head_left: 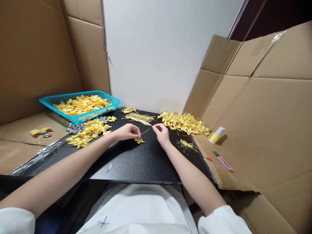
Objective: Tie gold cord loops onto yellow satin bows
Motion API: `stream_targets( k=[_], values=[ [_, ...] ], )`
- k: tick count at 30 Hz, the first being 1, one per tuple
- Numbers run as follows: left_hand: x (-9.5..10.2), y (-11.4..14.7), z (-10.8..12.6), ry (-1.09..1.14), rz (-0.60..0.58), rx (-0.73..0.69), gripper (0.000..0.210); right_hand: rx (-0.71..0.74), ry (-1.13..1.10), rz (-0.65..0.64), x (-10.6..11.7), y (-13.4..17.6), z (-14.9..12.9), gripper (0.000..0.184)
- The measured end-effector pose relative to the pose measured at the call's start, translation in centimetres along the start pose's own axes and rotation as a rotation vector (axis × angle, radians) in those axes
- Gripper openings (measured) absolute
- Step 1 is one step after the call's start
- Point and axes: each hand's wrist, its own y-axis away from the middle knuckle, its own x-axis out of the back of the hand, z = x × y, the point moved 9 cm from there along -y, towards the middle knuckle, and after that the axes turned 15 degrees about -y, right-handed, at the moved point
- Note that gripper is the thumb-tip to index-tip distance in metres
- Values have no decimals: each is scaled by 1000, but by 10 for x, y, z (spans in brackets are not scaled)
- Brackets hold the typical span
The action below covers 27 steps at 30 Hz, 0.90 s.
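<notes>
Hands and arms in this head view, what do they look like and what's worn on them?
The left hand and right hand are bare, with no gloves, rings or watch visible. The forearms are uncovered below a loose, plain white left sleeve and a matching right sleeve.

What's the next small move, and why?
Probably a gentle pull on the gold cord by the right hand, with the left hand holding: the cord runs straight between both hands, and a yellow bow sits below the left one. Any knot is too small to see.
</notes>
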Motion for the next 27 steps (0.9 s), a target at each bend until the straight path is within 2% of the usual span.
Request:
stream_targets(
  k=[18, 27],
  values=[
    [-3, 1, 2, -55, -45, -74, 27, -6, -40, -22, -4, 2, -3, 20],
    [2, 2, 0, -108, -40, -49, 23, -17, -42, -18, -3, 2, -2, 20]
  ],
)
